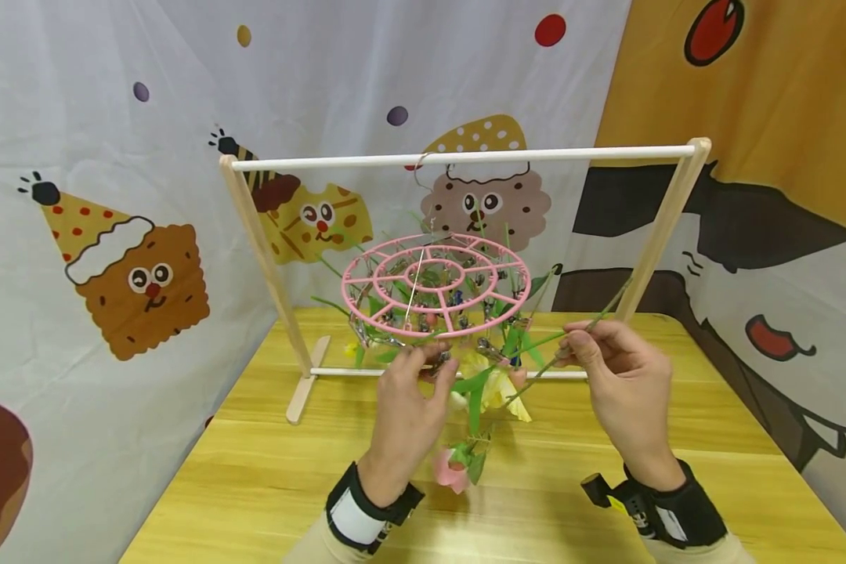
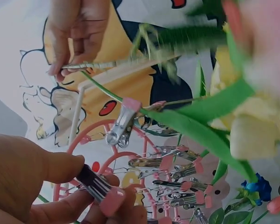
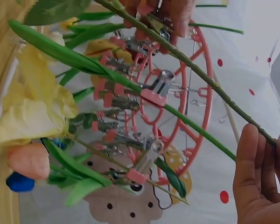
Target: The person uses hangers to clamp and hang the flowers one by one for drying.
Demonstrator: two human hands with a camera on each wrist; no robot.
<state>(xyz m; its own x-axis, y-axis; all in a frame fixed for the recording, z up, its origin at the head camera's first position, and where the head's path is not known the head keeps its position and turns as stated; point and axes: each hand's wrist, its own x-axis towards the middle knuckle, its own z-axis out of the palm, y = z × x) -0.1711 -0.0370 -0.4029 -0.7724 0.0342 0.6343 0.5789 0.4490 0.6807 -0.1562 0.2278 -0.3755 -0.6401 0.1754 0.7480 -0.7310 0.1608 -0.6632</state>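
My left hand (image 1: 409, 399) is at the front edge of a round pink clip hanger (image 1: 446, 319). Between its thumb and fingers it pinches a metal clip (image 2: 97, 186) with pink tips. Out to the right, my right hand (image 1: 627, 384) holds the long stem (image 3: 214, 86) of a pink rose (image 1: 451, 472), which hangs head down in front of the hanger. A second green stem (image 3: 200, 130), gripped by another clip (image 3: 159, 88), runs close to the right fingers. Yellow flowers (image 3: 32, 112) and a peach tulip (image 3: 30, 161) hang among the clips.
The hanger hooks onto the white bar (image 1: 324, 162) of a wooden stand (image 1: 271, 270) on a wood-grain table (image 1: 254, 470). Several more clips and stems crowd under its rings. A printed curtain (image 1: 113, 235) closes off the back and sides.
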